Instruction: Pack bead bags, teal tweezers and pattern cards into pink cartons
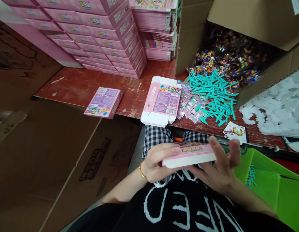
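Observation:
My left hand [158,161] grips the left end of a flat pink cardboard box [190,156], its fingers over the top. The box is held level above my lap, with a white flap along the edge toward me. At its right end my right hand [222,164] holds it from below and the side, two fingers raised at the corner. Just beyond, a stack of flattened pink cartons [161,100] lies at the table edge. Right of it are small pinkish sachets [189,103] and a heap of teal plastic pen-like tools [213,93].
Pink boxes [101,38] stand piled at the back left, flat cartons [156,32] beside them. A carton [190,35] contains bags of coloured beads [226,61]. One pink box [103,101] overhangs the table edge. A pattern card [235,131] and green bin [272,180] are at right.

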The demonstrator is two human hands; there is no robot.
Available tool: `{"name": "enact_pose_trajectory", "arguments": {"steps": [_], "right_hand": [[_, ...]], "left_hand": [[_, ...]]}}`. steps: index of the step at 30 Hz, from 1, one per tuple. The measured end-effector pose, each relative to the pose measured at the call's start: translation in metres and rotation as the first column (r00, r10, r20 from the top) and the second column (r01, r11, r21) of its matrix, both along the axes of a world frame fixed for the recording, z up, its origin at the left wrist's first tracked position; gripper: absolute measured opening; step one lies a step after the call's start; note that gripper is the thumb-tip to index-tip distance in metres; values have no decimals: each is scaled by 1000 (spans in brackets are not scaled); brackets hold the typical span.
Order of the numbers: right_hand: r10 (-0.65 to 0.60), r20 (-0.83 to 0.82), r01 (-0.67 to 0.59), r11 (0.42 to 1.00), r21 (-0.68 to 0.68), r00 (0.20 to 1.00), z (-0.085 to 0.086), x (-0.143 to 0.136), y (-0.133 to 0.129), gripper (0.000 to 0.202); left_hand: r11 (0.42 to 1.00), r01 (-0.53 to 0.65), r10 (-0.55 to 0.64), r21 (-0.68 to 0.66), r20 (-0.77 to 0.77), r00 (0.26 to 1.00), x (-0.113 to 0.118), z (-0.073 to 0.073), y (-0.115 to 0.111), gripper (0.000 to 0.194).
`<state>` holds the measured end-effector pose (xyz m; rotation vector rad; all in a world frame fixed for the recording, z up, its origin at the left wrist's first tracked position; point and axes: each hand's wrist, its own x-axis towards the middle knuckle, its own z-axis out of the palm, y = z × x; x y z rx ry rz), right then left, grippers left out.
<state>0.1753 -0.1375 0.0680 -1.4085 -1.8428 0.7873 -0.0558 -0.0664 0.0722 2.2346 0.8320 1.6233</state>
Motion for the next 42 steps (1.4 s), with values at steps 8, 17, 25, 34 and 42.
{"name": "enact_pose_trajectory", "arguments": {"steps": [8, 17, 25, 34, 42], "right_hand": [[8, 228, -50, 983, 177, 974, 22, -9, 14, 56], [-16, 79, -9, 951, 308, 997, 32, 11, 47, 44], [-109, -314, 93, 993, -67, 943, -35, -14, 95, 30], [-167, -610, 211, 977, 1, 774, -53, -34, 100, 26], [-229, -628, 101, 967, -234, 744, -41, -40, 104, 49]], "left_hand": [[997, 43, -40, 65, -42, 998, -2, 9, 3, 43], [998, -63, 64, -16, 73, 995, -1, 14, 23, 54], [772, 120, -141, -624, 16, 990, 6, -12, 55, 43], [703, 265, -83, -660, 294, 952, -5, -41, 54, 41], [739, 183, 206, -648, 476, 855, 6, -52, 34, 34]]}}
